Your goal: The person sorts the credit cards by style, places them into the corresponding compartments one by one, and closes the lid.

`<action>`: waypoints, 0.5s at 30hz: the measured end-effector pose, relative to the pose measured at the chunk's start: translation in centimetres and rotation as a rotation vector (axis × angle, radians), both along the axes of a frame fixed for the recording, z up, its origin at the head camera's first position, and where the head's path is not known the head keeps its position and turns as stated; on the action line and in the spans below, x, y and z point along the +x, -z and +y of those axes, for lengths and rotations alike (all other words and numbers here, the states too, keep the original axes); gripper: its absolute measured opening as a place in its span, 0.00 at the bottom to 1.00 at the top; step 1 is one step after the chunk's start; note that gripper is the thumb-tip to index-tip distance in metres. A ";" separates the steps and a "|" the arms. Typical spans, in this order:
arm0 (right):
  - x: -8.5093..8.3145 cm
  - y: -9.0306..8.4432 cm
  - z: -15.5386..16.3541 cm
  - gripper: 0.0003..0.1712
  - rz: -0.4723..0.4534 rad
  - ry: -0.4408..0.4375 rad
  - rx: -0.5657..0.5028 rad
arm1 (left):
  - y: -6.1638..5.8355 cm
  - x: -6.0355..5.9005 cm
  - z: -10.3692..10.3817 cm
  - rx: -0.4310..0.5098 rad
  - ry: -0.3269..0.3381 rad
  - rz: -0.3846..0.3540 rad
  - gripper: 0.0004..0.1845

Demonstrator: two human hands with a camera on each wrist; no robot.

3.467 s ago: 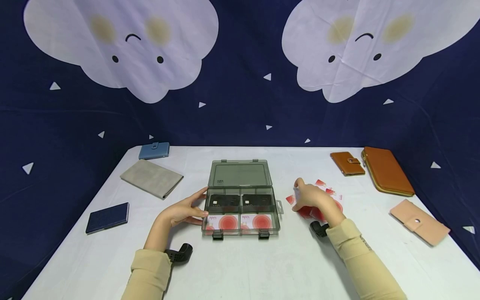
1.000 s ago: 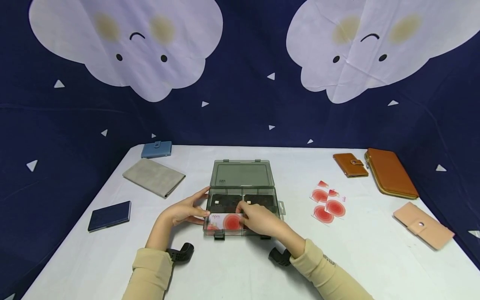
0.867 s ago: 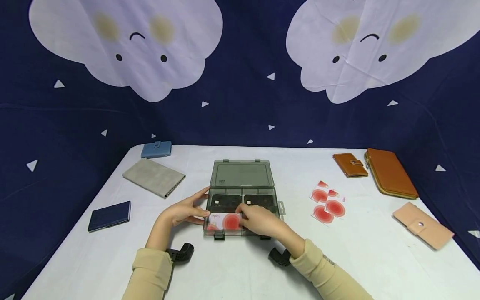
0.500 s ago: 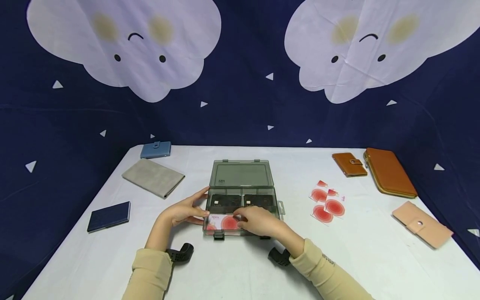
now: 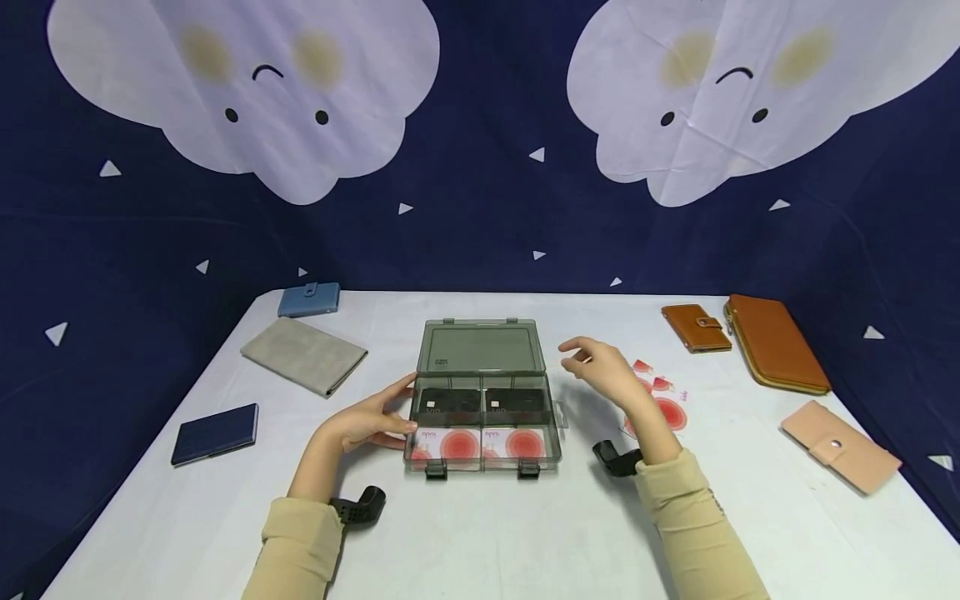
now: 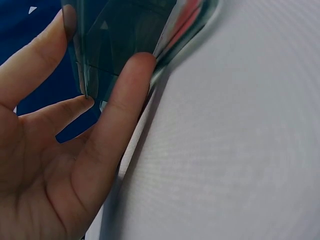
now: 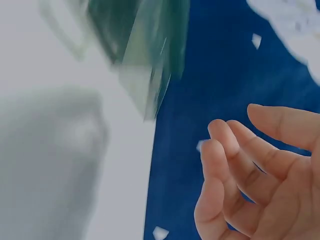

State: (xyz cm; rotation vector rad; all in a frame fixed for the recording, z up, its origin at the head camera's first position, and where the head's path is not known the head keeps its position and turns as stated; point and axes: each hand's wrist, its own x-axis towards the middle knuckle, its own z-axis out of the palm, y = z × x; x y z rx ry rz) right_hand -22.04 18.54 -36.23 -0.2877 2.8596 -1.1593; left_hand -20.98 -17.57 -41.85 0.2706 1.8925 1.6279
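A clear grey plastic box (image 5: pixel 557 431) stands mid-table with its lid (image 5: pixel 480 348) laid open at the back. Two black cards (image 5: pixel 448 402) fill its rear compartments. White cards with red circles (image 5: pixel 517 443) lie in both front ones. My left hand (image 5: pixel 372 421) rests with straight fingers against the box's left wall; the left wrist view shows those fingers (image 6: pixel 125 100) on the box's wall (image 6: pixel 120 35). My right hand (image 5: pixel 600 372) hovers empty right of the lid, fingers relaxed (image 7: pixel 235 155), just above several loose red-circle cards (image 5: pixel 670 412).
Wallets lie around the white table (image 5: pixel 480 533): a blue one (image 5: pixel 308 299), a grey one (image 5: pixel 303 356) and a navy one (image 5: pixel 215 433) on the left. Right: a small brown one (image 5: pixel 695 326), a long brown zip one (image 5: pixel 776 342), a pink one (image 5: pixel 840 444).
My right hand has lifted out of the box's front part and swung up and right toward the loose cards. The front right compartment now shows a red-circle card. The left hand stayed put.
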 end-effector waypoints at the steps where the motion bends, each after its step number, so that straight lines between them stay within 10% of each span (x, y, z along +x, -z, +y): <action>1: -0.2 0.1 0.8 0.19 -0.015 0.015 0.002 | 0.0 0.0 0.0 0.001 -0.001 -0.001 0.49; 15: 0.2 0.9 6.1 0.29 -0.447 0.246 0.442 | 0.0 0.1 0.0 -0.004 -0.009 -0.004 0.49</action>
